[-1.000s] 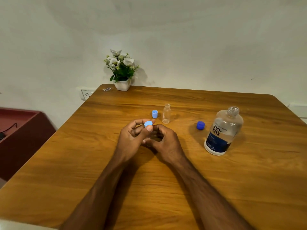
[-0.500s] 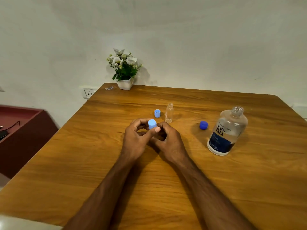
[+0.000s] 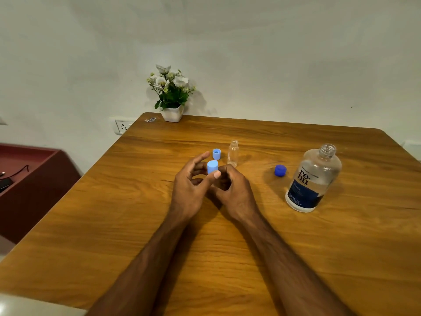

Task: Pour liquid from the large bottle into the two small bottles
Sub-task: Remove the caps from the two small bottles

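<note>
Left hand point(image 3: 193, 185) pinches a light-blue cap point(image 3: 212, 166) at thumb and fingertip. Right hand point(image 3: 232, 190) curls around something beneath it — presumably 1 small bottle, hidden from view. The second small bottle point(image 3: 233, 153) stands upright and uncapped just beyond, its cap point(image 3: 216, 154) beside it. The large bottle point(image 3: 313, 179) stands upright and open, well to the right — nearer the right hand. Wooden desk point(image 3: 114, 224); potted flowers point(image 3: 170, 92) against a white wall.
</note>
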